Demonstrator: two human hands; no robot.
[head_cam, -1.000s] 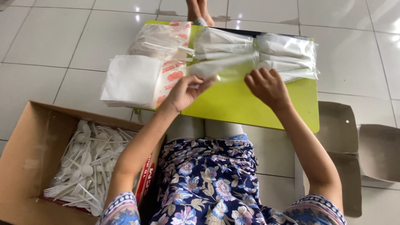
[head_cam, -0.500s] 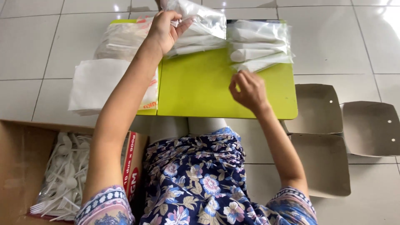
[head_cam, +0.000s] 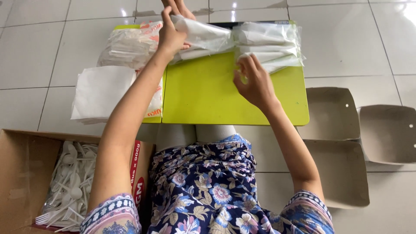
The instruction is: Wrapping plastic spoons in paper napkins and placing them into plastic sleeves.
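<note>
The left hand (head_cam: pixel 171 37) has its fingers curled shut around the end of a clear plastic bag (head_cam: pixel 201 37) lifted off the far edge of the green desk (head_cam: pixel 208 93), while the right hand (head_cam: pixel 253 80) pinches, fingers nearly closed, the near corner of a second bag (head_cam: pixel 268 45) lying just beyond its fingertips. The thin plastic looks slippery, so the raised bag could slide out or spill, and a tug could drag the neighbouring pile (head_cam: pixel 128 45) beside the left fingers off the desk.
</note>
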